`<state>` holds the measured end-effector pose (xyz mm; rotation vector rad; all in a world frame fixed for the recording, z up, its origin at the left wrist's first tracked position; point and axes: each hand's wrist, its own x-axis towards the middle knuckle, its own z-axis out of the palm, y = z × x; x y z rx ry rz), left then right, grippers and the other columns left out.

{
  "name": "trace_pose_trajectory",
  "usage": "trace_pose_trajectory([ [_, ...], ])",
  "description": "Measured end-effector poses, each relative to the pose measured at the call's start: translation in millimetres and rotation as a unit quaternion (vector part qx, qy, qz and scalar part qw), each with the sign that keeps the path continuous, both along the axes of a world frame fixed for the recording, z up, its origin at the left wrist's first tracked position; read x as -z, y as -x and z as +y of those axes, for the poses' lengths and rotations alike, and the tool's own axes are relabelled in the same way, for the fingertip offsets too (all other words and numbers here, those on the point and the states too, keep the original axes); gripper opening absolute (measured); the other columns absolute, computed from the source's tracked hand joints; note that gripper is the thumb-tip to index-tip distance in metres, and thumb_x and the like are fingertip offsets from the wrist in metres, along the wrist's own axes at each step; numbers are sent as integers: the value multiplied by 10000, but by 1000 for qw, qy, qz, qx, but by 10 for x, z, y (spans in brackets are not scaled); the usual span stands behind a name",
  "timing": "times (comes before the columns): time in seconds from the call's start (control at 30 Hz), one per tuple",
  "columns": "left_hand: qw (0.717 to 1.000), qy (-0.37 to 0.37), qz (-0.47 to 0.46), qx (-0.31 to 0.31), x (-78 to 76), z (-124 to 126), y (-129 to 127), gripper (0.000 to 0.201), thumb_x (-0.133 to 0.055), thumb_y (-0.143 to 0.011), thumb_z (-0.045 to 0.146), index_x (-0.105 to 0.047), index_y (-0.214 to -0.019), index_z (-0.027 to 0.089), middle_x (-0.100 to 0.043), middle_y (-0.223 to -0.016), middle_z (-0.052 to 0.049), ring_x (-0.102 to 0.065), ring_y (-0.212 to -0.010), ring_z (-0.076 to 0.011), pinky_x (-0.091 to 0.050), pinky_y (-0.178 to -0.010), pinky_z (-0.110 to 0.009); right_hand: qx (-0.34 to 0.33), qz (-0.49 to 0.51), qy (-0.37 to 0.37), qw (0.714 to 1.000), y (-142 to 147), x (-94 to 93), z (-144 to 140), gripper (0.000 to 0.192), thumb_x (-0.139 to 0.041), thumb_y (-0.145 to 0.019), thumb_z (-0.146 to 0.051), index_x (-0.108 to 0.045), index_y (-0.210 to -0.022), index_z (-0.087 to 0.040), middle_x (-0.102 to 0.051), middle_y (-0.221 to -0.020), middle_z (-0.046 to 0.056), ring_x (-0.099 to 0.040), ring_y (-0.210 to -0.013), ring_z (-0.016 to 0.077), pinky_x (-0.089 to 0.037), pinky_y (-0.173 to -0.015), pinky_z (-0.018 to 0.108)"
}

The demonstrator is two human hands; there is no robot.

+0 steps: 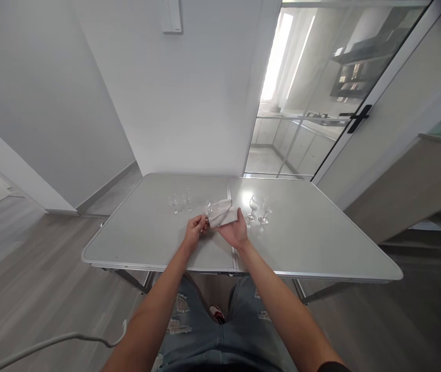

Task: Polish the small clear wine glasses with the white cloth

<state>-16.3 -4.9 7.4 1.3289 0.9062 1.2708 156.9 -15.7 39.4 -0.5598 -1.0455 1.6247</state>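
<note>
Holding a small clear glass (207, 211) mid-desk (146, 243), left hand (194, 230) pinching its base while right hand (236, 231) clutches the soft cloth (222, 212) at its 3 o'clock; thin, slippery, breakable, so grip low.

The big grey folding table (305, 243) looks like smooth metal with a soft shine, and its rim is bright silver metal. The small stemmed cups (258, 209) and little tumblers (179, 201) on it are clear, shiny glass, and the pale crumpled cloth (222, 213) looks soft and matt. The floor (30, 268) looks like grey wood with a dull finish, and the blue jeans (220, 336) are rough, torn cloth.
</note>
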Motion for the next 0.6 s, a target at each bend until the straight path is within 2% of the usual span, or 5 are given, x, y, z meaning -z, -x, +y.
trace_pose_trajectory([
  [0.1,1000,7,5,29,14,-3,-10,472,-610,-844,620,-564,-740,162,-501,-601,18,-436,-505,-85,-305,-496,-227,34,-22,-13,999,92,94,84,636,-426,-864,-690,-563,-1320,-269,-675,-1228,92,-602,-1177,301,-521,-940,480],
  [0.17,999,-15,28,23,6,-18,-30,474,-612,-839,623,-565,-725,166,-507,-599,15,-451,-517,-94,-342,-523,-237,42,-32,-17,998,141,162,147,591,-517,-840,-632,-587,-1286,-250,-694,-1174,97,-626,-1131,290,-542,-911,451],
  [0.27,993,-74,84,-41,-26,-65,-57,446,-601,-855,594,-563,-704,176,-527,-616,4,-481,-564,-115,-384,-578,-250,7,-13,3,1000,168,252,210,589,-509,-834,-644,-608,-1248,-235,-707,-1133,99,-637,-1102,281,-560,-880,440],
  [0.43,959,-160,202,-117,-47,-156,-91,332,-525,-936,463,-577,-757,188,-555,-673,-8,-506,-623,-134,-379,-628,-249,-68,43,36,996,167,390,228,497,-574,-824,-557,-623,-1228,-271,-719,-1128,70,-622,-1127,265,-549,-922,434],
  [0.6,925,-191,291,-149,9,-163,-116,293,-504,-948,424,-583,-792,189,-575,-709,-15,-493,-644,-139,-350,-658,-255,-47,127,19,991,170,381,225,430,-627,-799,-459,-635,-1195,-291,-727,-1101,38,-625,-1127,247,-539,-941,403],
])
